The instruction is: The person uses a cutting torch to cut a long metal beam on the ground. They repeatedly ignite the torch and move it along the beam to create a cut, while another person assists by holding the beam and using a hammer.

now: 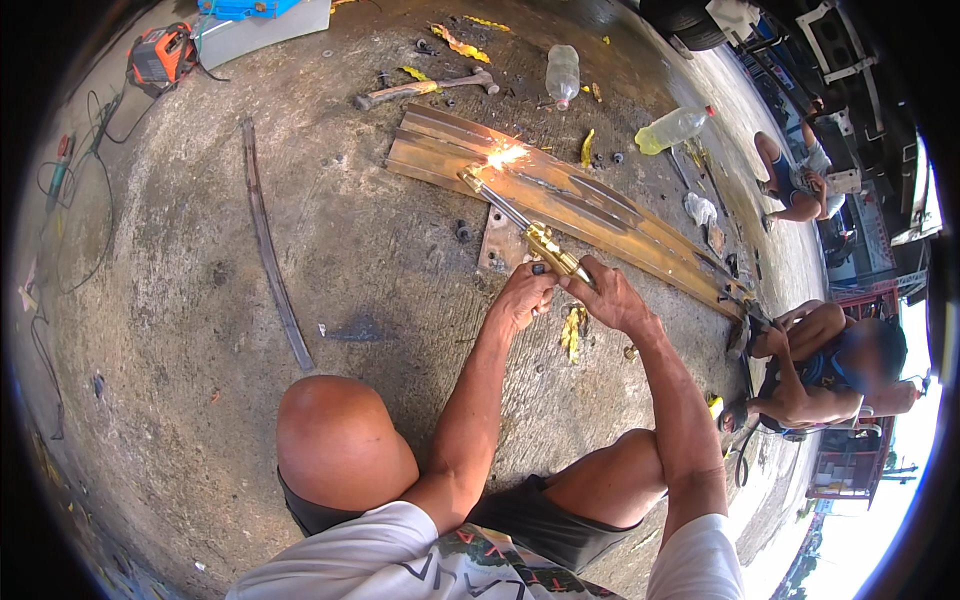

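Both hands are closed on a brass cutting torch [548,245] in front of my knees. My right hand [612,295] wraps its handle, and my left hand [524,294] grips close beside it, where a small dark piece shows between the fingers. The torch's long tubes slant up and left to its head. Bright orange sparks [507,155] burst at the tip, on a long rusty steel beam [580,195] with raised ridges that lies on the concrete. A flat metal plate with holes [498,240] sticks out from under the beam's near side.
A hammer [425,88] and two plastic bottles [562,75] lie beyond the beam. Left of me is a narrow curved metal strip [268,245]. An orange machine [163,57] with cables stands far left. One person [800,370] crouches at the beam's right end; another [797,180] sits farther back.
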A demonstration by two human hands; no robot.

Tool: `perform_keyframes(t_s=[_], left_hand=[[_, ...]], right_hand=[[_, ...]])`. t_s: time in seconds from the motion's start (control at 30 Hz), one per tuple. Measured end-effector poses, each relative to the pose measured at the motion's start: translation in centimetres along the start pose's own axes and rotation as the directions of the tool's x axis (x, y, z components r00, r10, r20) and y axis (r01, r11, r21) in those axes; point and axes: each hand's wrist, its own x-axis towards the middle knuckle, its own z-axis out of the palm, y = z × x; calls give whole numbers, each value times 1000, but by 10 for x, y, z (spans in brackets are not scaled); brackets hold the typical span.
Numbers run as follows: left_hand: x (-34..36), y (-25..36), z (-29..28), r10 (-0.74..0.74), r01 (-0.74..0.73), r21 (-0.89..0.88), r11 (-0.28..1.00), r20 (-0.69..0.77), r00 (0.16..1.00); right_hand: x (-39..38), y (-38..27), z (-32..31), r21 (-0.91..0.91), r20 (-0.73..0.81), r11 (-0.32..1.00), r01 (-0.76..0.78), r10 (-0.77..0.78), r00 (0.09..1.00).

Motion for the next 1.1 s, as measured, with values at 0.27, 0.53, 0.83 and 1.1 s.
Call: perform_keyframes(t_s=[0.27, 0.53, 0.83, 1.1], left_hand=[[-3, 2, 2, -11, 11, 6, 1000, 5, 1000], [-6, 5, 5, -14, 14, 10, 1000, 5, 1000], [-5, 2, 5, -12, 12, 10, 1000, 15, 1000], [-6, 3, 8, -18, 18, 21, 1000, 11, 1000]], right_hand=[[-1, 1, 0, 4, -18, 1000, 20, -19, 1000], [-3, 0, -1, -3, -20, 999, 37, -37, 999], [-6, -1, -2, 3, -19, 1000, 6, -6, 1000], [-8, 0, -4, 15, -13, 1000, 27, -27, 1000]])
